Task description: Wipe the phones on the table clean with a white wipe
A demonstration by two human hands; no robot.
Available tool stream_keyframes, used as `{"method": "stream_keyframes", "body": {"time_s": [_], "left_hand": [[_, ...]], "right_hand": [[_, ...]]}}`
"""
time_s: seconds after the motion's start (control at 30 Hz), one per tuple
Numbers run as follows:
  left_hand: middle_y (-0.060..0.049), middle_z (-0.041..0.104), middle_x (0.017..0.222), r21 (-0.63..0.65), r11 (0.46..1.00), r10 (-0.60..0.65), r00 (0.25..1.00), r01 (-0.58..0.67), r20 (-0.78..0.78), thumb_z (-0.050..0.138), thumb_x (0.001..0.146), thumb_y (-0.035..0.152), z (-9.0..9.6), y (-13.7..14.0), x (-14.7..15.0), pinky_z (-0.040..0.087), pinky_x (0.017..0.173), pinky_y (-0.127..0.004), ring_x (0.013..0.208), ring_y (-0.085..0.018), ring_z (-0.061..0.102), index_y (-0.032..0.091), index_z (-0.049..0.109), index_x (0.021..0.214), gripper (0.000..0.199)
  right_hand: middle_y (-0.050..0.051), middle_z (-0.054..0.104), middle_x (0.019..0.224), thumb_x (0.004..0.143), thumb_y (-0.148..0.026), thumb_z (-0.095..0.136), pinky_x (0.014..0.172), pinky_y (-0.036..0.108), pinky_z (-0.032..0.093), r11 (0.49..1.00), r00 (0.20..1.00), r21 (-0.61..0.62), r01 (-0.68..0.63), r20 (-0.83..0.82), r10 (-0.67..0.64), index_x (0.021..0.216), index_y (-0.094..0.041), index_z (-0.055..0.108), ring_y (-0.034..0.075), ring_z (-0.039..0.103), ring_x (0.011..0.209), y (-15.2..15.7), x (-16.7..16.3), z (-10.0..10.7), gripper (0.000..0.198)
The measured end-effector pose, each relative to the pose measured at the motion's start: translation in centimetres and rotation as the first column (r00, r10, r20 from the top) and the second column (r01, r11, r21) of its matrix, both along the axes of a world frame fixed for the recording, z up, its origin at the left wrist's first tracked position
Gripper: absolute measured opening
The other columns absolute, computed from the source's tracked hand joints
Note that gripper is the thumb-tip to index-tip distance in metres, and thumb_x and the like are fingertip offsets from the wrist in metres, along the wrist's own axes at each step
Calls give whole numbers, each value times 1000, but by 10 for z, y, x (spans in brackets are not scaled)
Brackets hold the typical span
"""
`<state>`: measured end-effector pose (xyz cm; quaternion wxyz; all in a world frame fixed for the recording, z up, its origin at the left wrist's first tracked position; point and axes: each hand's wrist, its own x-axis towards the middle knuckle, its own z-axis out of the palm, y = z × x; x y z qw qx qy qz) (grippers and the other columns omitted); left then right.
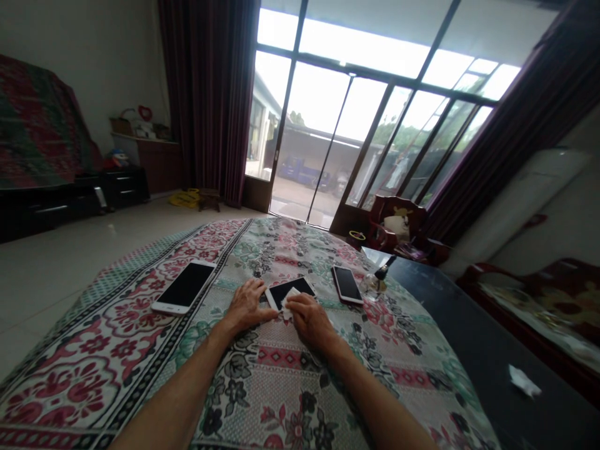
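A white-framed smartphone (280, 289) lies screen up on a flowered tablecloth (281, 387), turned sideways between my hands. My left hand (246, 306) grips its left end, thumb at the near corner. Pinched in my right hand (312, 319) is a crumpled white tissue (288, 302), pressed against the dark screen. The right hand covers the phone's near right part. To the left lies a larger white smartphone (186, 287), and to the right another smartphone (347, 284) with a dark screen; both are face up, apart from my hands.
Right of that phone stands a clear glass bottle (375, 284) with a black top. A dark table (478, 331) adjoins on the right, with a crumpled white tissue (524, 381) on it. Beyond are a wooden chair (398, 219) and glass doors (323, 144).
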<state>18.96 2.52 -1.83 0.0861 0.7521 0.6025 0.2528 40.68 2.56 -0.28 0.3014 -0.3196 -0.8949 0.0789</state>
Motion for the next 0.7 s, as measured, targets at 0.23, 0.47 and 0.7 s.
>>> {"method": "stream_keyframes", "body": {"time_s": [0.23,0.47,0.7], "left_hand": [[-11,55,132,3,1000,-12,1000,12,29,74,66,50,2,-1,1,33,108,-46,130,-33,42,21,63,114,57],[-11,55,133,1,1000,-12,1000,12,7,72,68,52,2,-1,0,33,108,-45,131,-34,40,20,61,119,62],[-16,51,136,-18,999,-28,999,27,-42,71,69,53,6,-3,1,34,107,-46,131,-35,40,12,60,120,67]], "right_hand": [[7,69,105,85,-9,54,93,34,46,993,994,-24,111,16,-111,98,-21,73,19,62,99,47,-5,0,26],[8,71,104,85,-10,54,92,33,46,968,968,-64,244,69,-240,97,-21,74,21,64,98,78,-17,1,26],[7,69,112,87,-10,52,98,35,43,992,992,0,123,3,-123,101,-20,72,20,61,106,57,-2,-9,27]]}}
